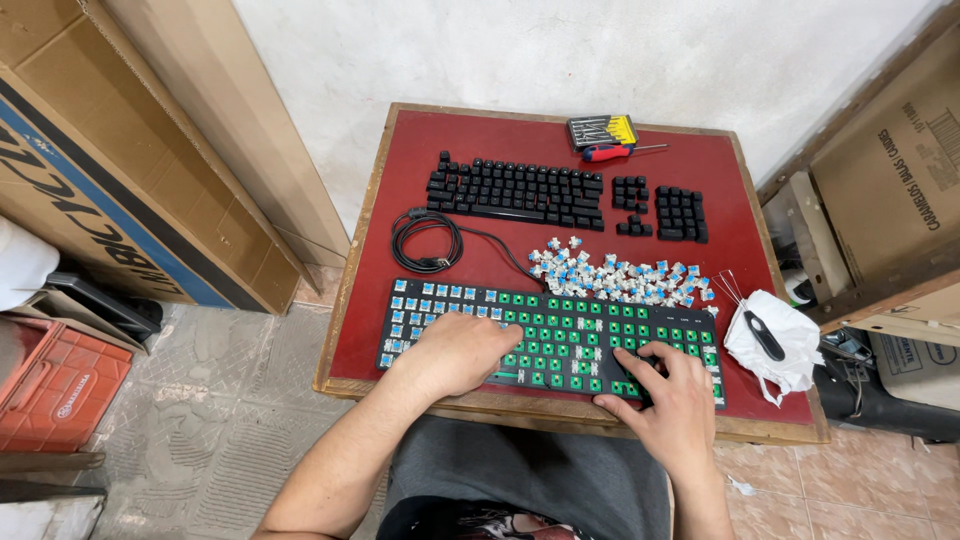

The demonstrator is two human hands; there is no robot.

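Note:
A stripped keyboard frame (pixel 560 320) with a green circuit board lies at the near edge of a small red-topped table (pixel 400 180). Blue switches remain in its left columns. My left hand (pixel 455 350) rests flat on the frame's left half, fingers together, holding nothing. My right hand (pixel 670 395) sits on the frame's lower right, fingers pressed on the board. Just behind the frame lies a heap of loose blue switches (pixel 620 275).
A black set of keycaps (pixel 520 190) laid out in keyboard shape fills the table's far side, with a coiled black cable (pixel 425 240), a screwdriver (pixel 615 152) and a bit case (pixel 602 130). A white cloth with a black tool (pixel 770 340) lies at right. Cardboard boxes flank the table.

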